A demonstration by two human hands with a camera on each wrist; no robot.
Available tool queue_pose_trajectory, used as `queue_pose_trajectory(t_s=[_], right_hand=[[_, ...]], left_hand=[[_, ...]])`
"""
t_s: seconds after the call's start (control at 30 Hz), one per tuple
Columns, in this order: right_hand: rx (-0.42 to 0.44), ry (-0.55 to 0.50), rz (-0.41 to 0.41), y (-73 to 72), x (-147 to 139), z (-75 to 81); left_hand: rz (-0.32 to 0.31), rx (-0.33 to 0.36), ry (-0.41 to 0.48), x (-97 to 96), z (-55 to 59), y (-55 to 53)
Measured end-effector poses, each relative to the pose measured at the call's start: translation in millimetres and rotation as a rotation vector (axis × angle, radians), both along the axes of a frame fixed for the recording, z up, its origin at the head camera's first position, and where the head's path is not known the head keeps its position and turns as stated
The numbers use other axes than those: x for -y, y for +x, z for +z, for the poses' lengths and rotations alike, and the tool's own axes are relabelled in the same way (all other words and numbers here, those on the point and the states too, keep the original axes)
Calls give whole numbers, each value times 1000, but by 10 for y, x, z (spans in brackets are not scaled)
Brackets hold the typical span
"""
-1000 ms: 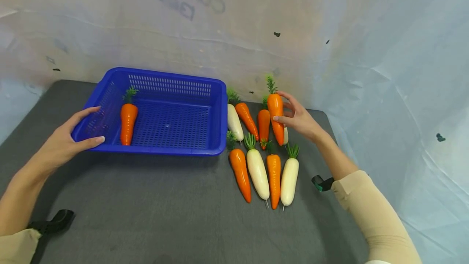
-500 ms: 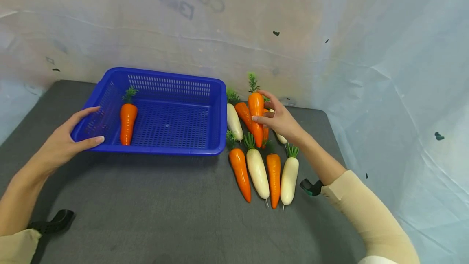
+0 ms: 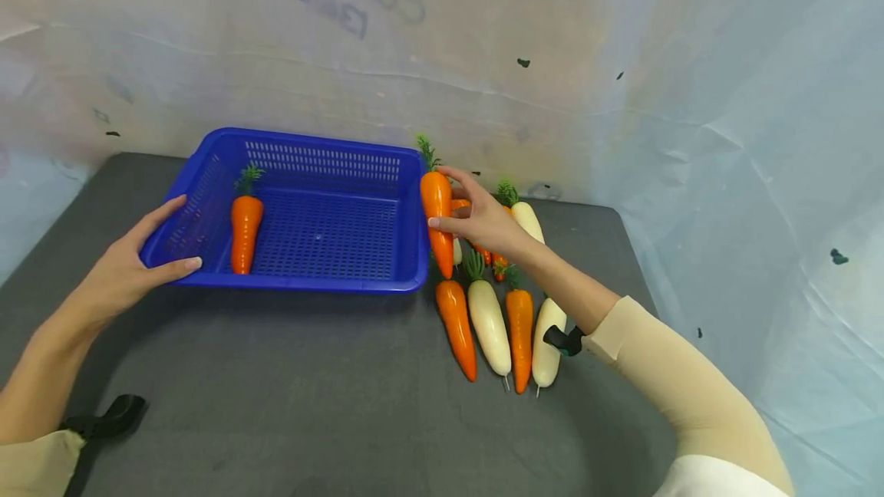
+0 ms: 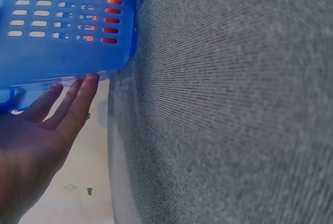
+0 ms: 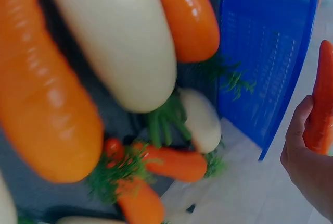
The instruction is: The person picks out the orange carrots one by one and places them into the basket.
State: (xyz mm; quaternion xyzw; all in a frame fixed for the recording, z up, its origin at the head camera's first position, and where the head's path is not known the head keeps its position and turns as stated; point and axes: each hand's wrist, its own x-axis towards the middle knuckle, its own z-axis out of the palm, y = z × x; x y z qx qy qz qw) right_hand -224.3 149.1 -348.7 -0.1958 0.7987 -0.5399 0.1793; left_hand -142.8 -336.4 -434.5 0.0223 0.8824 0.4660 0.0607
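Observation:
My right hand [image 3: 486,217] pinches an orange carrot [image 3: 437,209] with a green leafy top. It holds the carrot raised and upright at the right rim of a blue plastic basket [image 3: 318,282]. In the right wrist view the same carrot [image 5: 323,104] shows at the right edge, beside the basket's outer wall. My left hand [image 3: 127,263] grips the basket's left end, thumb over the near corner and fingers along the side. From the left wrist, fingers [image 4: 78,104] show against the basket's outside. One carrot [image 3: 245,232] lies inside at the left.
Right of the basket, several carrots [image 3: 456,328] and white radishes [image 3: 489,327] lie on the grey table [image 3: 331,405], some partly hidden behind my right hand and forearm. Another radish [image 3: 528,219] lies farther back. A pale plastic sheet [image 3: 449,44] hangs behind the table.
My right hand has carried the carrot leftward from above the back row to the basket's right rim. My left hand stays on the basket.

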Motion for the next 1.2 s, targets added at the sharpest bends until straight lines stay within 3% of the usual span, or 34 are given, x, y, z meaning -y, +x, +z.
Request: queue_pose_trajectory(t_s=[0.33, 0.67, 1.0, 1.2], right_hand=[[7, 69, 67, -62, 391, 32], [18, 145, 98, -118, 853, -44], [-15, 153, 103, -179, 1217, -126], [-8, 120, 97, -167, 1476, -255]], left_hand=[[-28, 0, 6, -23, -5, -32], [-21, -4, 17, 32, -6, -25], [-1, -8, 14, 25, -7, -21], [-9, -8, 3, 15, 0, -11]])
